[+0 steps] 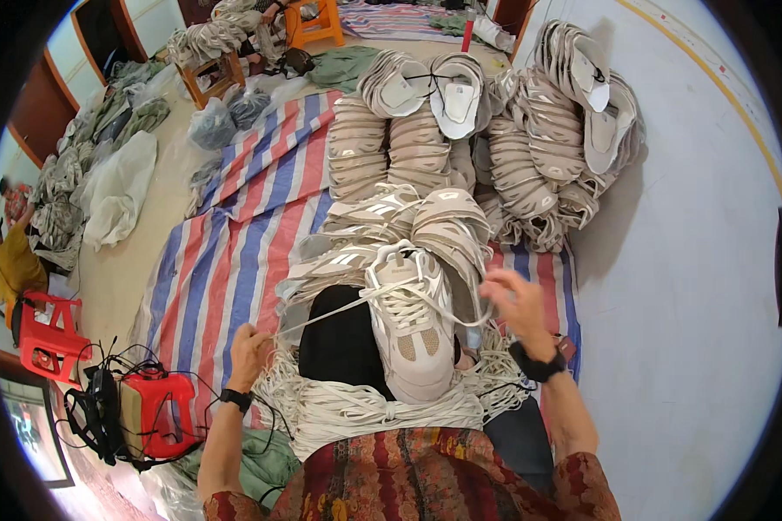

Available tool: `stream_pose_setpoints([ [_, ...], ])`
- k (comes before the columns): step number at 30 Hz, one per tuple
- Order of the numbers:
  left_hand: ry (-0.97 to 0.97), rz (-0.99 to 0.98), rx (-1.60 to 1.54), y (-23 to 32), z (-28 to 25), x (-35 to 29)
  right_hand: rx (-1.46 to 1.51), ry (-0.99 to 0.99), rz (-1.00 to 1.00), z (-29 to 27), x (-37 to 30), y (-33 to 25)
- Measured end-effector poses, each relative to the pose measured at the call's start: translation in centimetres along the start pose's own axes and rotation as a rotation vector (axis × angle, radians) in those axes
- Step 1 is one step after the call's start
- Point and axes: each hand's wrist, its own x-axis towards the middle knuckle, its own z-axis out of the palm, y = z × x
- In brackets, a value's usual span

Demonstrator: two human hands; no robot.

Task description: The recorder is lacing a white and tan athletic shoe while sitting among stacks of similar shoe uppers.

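Observation:
A beige and white sneaker [419,369] rests in front of me over my lap, toe toward me, with white laces crossed over its tongue. My left hand [249,354] is closed in a pinch on one end of the white shoelace [323,317], drawn taut out to the left. To the right of the shoe, my right hand [518,302] has its fingers curled. The lace's other side loops from the shoe up to those fingertips. Under the shoe lies a thick bundle of loose white laces [356,420], spread across my lap.
Beyond the shoe, stacked shoe uppers [447,217] lie on a striped tarp [226,252]; taller stacks [539,139] stand behind. At left are red stools [167,412] with black cables. A person in yellow [19,265] sits far left. A pale wall [669,286] borders the right.

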Motion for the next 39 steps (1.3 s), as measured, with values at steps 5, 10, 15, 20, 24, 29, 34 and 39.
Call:
stream_pose_setpoints([
  [5, 0.187, -0.276, 0.045, -3.1, 3.6, 1.1, 0.302, -0.245, 0.314, 4.7, 3.1, 0.4],
  [10, 0.353, -0.446, -0.599, 2.4, 4.1, 9.9, 0.033, -0.317, 0.216, 5.6, 5.1, 2.1],
  [15, 0.13, -0.395, -0.857, 6.7, 6.0, 15.0, 0.047, -0.252, 0.262, 6.5, 5.5, 2.0],
  [20, -0.058, -0.468, -1.167, 10.8, 6.6, 14.9, 0.07, -0.297, 0.315, 6.3, 5.4, 2.8],
  [24, -0.203, -0.573, -1.103, 11.1, 6.6, 13.6, 0.193, -0.404, 0.397, 6.4, 5.9, 3.1],
  [29, -0.338, -0.584, -1.073, 11.4, 6.4, 13.0, 0.21, -0.493, 0.586, 6.6, 7.3, 2.5],
  [34, -0.323, -0.594, -1.052, 11.5, 6.6, 12.6, -0.394, -0.311, -0.117, 8.6, 7.2, 2.1],
  [39, -0.332, -0.623, -1.042, 11.6, 6.7, 12.5, -0.424, -0.39, -0.015, 9.1, 7.1, 1.3],
])
